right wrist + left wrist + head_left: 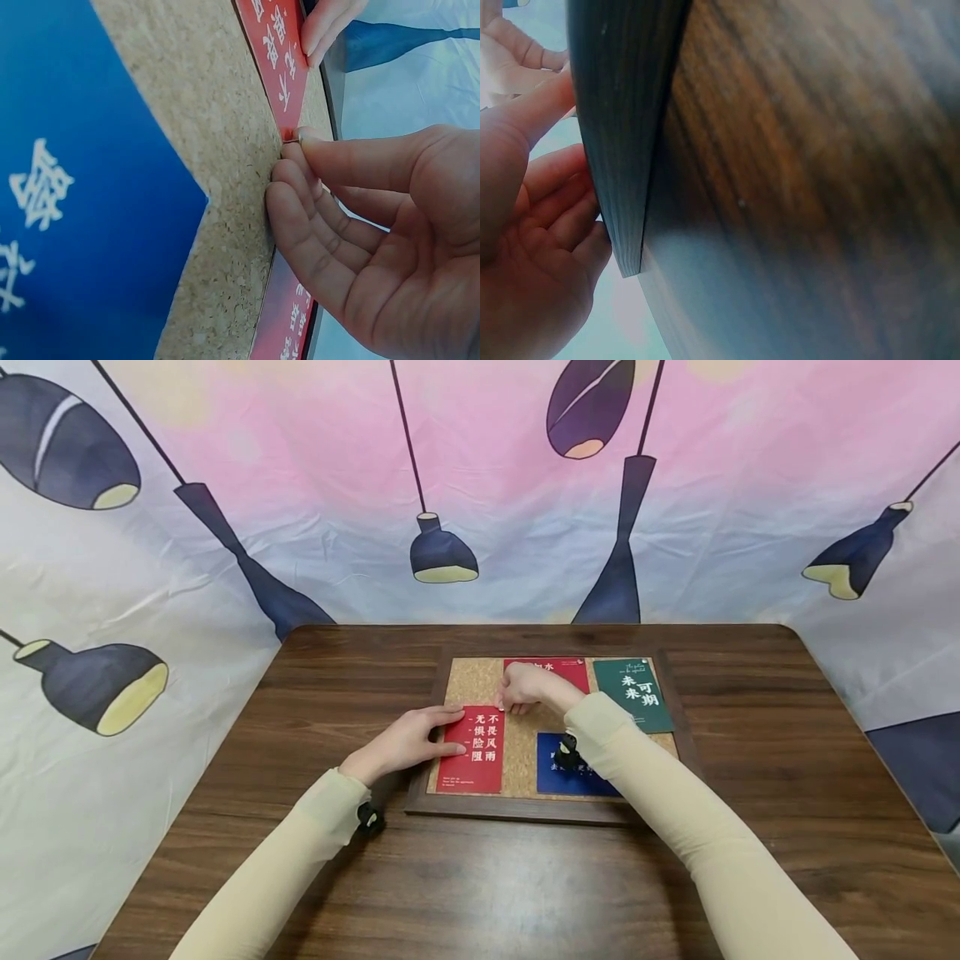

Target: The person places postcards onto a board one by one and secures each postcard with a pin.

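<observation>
On the framed cork board (519, 760) lies a red card (471, 775) with white characters. My left hand (408, 739) rests on that card's left side, fingers and thumb extended over it and the frame. At the card's upper right corner, my right hand (523, 685) pinches a small push pin (291, 139) between thumb and index finger, its tip right at the card. The other fingers of that hand are curled close to the cork. Behind the right hand is a second red card (562, 670), partly covered by it.
A green card (637, 697) lies at the board's upper right. Below it is a blue card (551, 777), partly hidden by the right forearm. The board sits on a dark wooden table (525, 877), with a lamp-patterned cloth (495, 460) hanging behind.
</observation>
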A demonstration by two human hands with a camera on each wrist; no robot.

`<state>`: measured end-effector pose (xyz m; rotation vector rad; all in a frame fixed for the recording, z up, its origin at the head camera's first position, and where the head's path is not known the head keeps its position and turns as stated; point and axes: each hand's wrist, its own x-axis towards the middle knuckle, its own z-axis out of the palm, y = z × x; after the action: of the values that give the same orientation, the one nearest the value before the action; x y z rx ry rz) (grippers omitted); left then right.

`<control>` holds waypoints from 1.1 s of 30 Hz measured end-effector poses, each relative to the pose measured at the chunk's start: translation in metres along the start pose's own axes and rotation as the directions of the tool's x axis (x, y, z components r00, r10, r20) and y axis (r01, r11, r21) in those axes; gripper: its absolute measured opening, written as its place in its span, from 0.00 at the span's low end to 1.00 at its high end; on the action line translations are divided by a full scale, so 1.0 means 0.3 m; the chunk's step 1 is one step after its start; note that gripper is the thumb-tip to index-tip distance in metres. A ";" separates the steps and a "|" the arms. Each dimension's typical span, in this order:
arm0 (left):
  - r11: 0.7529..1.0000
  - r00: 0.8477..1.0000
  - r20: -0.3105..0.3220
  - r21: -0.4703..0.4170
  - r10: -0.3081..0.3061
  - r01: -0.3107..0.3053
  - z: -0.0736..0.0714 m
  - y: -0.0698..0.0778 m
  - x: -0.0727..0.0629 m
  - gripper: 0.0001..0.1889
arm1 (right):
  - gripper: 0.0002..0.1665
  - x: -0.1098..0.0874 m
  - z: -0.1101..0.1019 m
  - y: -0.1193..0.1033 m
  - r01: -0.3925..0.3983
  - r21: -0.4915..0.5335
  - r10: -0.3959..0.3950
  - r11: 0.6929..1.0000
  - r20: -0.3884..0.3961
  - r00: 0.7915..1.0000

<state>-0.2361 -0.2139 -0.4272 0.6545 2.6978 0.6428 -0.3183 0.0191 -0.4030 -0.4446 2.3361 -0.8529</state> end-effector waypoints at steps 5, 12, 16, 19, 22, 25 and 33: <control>1.000 1.000 -0.002 0.004 0.003 -0.003 0.002 -0.002 0.001 0.37 | 0.05 -0.003 0.002 0.007 0.013 -0.005 -0.013 1.000 -0.002 1.000; 1.000 1.000 -0.001 0.007 0.006 -0.006 0.002 -0.004 0.001 0.37 | 0.06 0.002 0.005 0.013 0.023 0.008 -0.023 1.000 -0.003 1.000; 1.000 1.000 -0.002 0.009 0.011 -0.011 0.001 -0.003 0.001 0.37 | 0.07 0.001 0.005 0.013 0.028 0.021 -0.028 0.999 0.007 1.000; 1.000 1.000 0.000 0.005 0.011 -0.011 -0.001 0.000 0.000 0.37 | 0.07 -0.004 0.006 0.014 0.038 0.015 -0.038 0.999 0.010 0.999; 1.000 1.000 -0.002 0.011 0.014 -0.014 -0.002 0.002 0.000 0.37 | 0.07 -0.011 0.008 0.013 0.050 -0.001 -0.050 0.999 0.001 0.999; 1.000 1.000 -0.004 0.013 0.010 -0.010 -0.001 0.001 -0.001 0.36 | 0.07 -0.017 0.011 0.014 0.046 0.000 -0.046 0.999 -0.009 0.999; 1.000 1.000 -0.010 -0.017 0.012 -0.013 0.004 0.000 -0.005 0.37 | 0.07 -0.016 0.018 0.021 0.031 0.004 -0.031 1.000 -0.015 0.999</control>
<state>-0.2344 -0.2140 -0.4278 0.6662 2.6965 0.6731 -0.3119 0.0234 -0.4084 -0.4752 2.3465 -0.8782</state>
